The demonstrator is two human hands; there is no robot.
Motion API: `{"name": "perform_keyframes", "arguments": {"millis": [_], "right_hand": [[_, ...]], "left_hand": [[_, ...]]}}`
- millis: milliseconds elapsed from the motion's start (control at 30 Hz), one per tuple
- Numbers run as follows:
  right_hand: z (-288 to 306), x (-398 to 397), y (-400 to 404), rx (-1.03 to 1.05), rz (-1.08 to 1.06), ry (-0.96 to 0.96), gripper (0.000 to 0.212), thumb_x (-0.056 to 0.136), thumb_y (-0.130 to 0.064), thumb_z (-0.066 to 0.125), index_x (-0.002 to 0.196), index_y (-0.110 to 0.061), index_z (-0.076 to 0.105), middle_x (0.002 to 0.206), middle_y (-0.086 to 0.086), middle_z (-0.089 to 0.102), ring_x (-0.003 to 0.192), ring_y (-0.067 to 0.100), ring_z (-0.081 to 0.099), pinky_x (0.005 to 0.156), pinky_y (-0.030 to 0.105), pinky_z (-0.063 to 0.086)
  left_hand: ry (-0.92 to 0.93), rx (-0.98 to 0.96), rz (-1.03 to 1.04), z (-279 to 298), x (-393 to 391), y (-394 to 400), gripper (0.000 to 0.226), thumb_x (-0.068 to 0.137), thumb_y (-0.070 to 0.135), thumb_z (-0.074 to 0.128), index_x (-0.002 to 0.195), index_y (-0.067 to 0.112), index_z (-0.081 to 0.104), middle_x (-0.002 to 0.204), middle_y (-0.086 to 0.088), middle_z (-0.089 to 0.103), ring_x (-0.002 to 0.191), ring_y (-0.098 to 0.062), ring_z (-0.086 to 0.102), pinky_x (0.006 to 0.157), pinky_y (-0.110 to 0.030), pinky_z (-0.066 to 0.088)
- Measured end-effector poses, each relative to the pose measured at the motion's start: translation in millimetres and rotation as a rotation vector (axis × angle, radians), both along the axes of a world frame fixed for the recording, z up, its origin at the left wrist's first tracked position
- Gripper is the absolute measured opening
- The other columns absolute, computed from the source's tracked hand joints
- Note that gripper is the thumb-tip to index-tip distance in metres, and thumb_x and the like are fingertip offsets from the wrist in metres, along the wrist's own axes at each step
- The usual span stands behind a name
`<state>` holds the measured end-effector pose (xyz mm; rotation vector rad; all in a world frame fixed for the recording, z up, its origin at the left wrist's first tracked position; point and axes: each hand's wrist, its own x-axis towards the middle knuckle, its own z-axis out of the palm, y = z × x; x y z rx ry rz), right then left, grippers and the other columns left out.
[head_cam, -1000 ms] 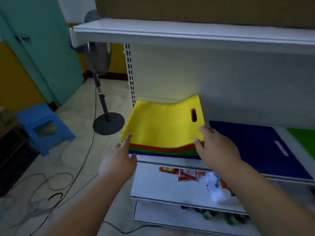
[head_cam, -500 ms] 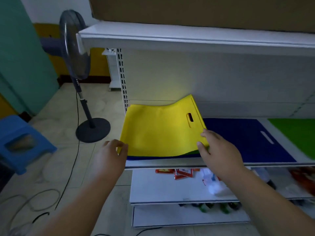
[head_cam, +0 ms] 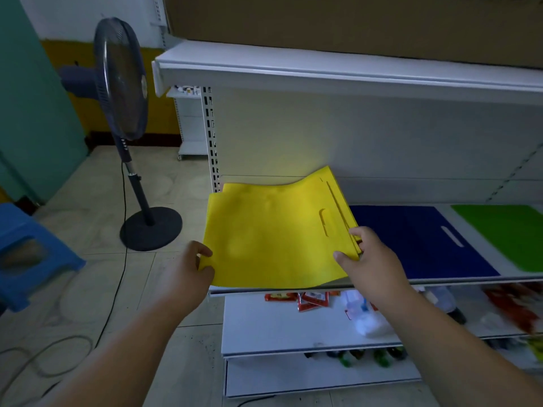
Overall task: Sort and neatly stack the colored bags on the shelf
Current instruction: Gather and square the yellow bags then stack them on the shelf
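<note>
On the shelf, at its left end, the yellow bag is being pinched at its left edge by the left hand and gripped at its right edge by the right hand, beside the blue bag.

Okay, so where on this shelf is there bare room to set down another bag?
Bare white shelf shows only as a narrow strip between the dark blue bag and the bright green bag. The left end is crowded: both hands, left hand and right hand, grip the yellow bag.
</note>
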<state>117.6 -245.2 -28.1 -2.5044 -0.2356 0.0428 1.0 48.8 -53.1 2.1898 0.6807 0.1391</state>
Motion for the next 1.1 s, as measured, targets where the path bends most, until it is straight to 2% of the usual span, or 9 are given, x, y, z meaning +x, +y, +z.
{"name": "perform_keyframes", "arguments": {"millis": [133, 267, 433, 533, 667, 767, 833, 933, 1100], "right_hand": [[2, 6, 2, 0.061, 0.072, 0.051, 0.044, 0.096, -0.030, 0.058, 0.137, -0.034, 0.044, 0.133, 0.008, 0.057, 0.115, 0.020, 0.057, 0.081, 0.033, 0.049], [7, -7, -17, -0.042, 0.128, -0.174, 0.040, 0.099, -0.037, 0.048, 0.139, -0.038, 0.047, 0.087, 0.009, 0.071, 0.073, 0.022, 0.064, 0.064, 0.039, 0.053], [15, -17, -79, 0.068, -0.048, -0.453, 0.040, 0.098, -0.039, 0.047, 0.138, -0.032, 0.053, 0.054, -0.010, 0.053, 0.051, 0.008, 0.051, 0.048, 0.027, 0.040], [23, -15, -143, 0.063, -0.139, -0.540, 0.040, 0.100, -0.040, 0.047, 0.136, -0.026, 0.056, 0.075, -0.001, 0.070, 0.059, 0.018, 0.058, 0.051, 0.024, 0.040], [29, -11, -260, 0.080, -0.252, -0.594, 0.042, 0.099, -0.038, 0.051, 0.137, -0.021, 0.056, 0.119, 0.011, 0.069, 0.100, 0.033, 0.067, 0.077, 0.043, 0.056], [36, -12, -358, 0.067, -0.354, -0.628, 0.047, 0.099, -0.047, 0.046, 0.137, -0.021, 0.055, 0.107, 0.014, 0.072, 0.080, 0.031, 0.065, 0.064, 0.031, 0.051], [38, -16, -422, 0.049, -0.423, -0.632, 0.056, 0.095, -0.055, 0.037, 0.138, -0.023, 0.055, 0.099, 0.016, 0.072, 0.072, 0.032, 0.062, 0.059, 0.032, 0.051], [39, -17, -507, 0.057, -0.548, -0.587, 0.046, 0.098, -0.047, 0.047, 0.138, -0.025, 0.054, 0.112, 0.014, 0.070, 0.091, 0.034, 0.066, 0.073, 0.039, 0.055], [27, 2, -620, 0.075, -0.685, -0.520, 0.041, 0.097, -0.033, 0.054, 0.137, -0.024, 0.056, 0.121, 0.011, 0.068, 0.102, 0.031, 0.065, 0.082, 0.039, 0.054]], "left_hand": [[0.006, 0.011, 0.014, -8, -7, -2, 0.020, 0.094, 0.013, 0.049, 0.097, 0.032, 0.051, 0.075, -0.008, 0.053, 0.051, -0.020, 0.045, 0.050, -0.034, 0.037], [-0.092, 0.187, 0.106, -8, -19, -25, 0.015, 0.096, 0.018, 0.048, 0.098, 0.032, 0.054, 0.064, -0.004, 0.053, 0.053, -0.024, 0.053, 0.047, -0.034, 0.041], [-0.256, 0.185, 0.151, 5, -7, -96, 0.014, 0.099, 0.025, 0.048, 0.107, 0.026, 0.061, 0.062, 0.002, 0.053, 0.058, -0.016, 0.051, 0.049, -0.029, 0.035], [-0.358, 0.185, 0.082, 16, 21, -152, 0.014, 0.099, 0.028, 0.050, 0.108, 0.028, 0.060, 0.057, 0.001, 0.053, 0.054, -0.020, 0.052, 0.048, -0.034, 0.039], [-0.425, 0.204, -0.059, 28, 70, -259, 0.017, 0.098, 0.029, 0.052, 0.112, 0.028, 0.062, 0.059, 0.004, 0.054, 0.057, -0.021, 0.052, 0.047, -0.029, 0.032], [-0.473, 0.178, -0.157, 35, 104, -355, 0.019, 0.098, 0.028, 0.054, 0.115, 0.026, 0.063, 0.065, 0.009, 0.055, 0.061, -0.020, 0.053, 0.051, -0.031, 0.039], [-0.482, 0.176, -0.232, 39, 124, -419, 0.021, 0.098, 0.029, 0.054, 0.117, 0.026, 0.062, 0.067, 0.009, 0.057, 0.061, -0.020, 0.055, 0.053, -0.037, 0.047], [-0.496, 0.147, -0.336, 42, 153, -506, 0.023, 0.098, 0.028, 0.054, 0.119, 0.027, 0.062, 0.068, 0.007, 0.059, 0.060, -0.022, 0.055, 0.053, -0.041, 0.048], [-0.472, 0.145, -0.466, 34, 207, -624, 0.021, 0.099, 0.028, 0.052, 0.117, 0.026, 0.062, 0.062, 0.002, 0.058, 0.059, -0.021, 0.054, 0.050, -0.030, 0.030]]}}
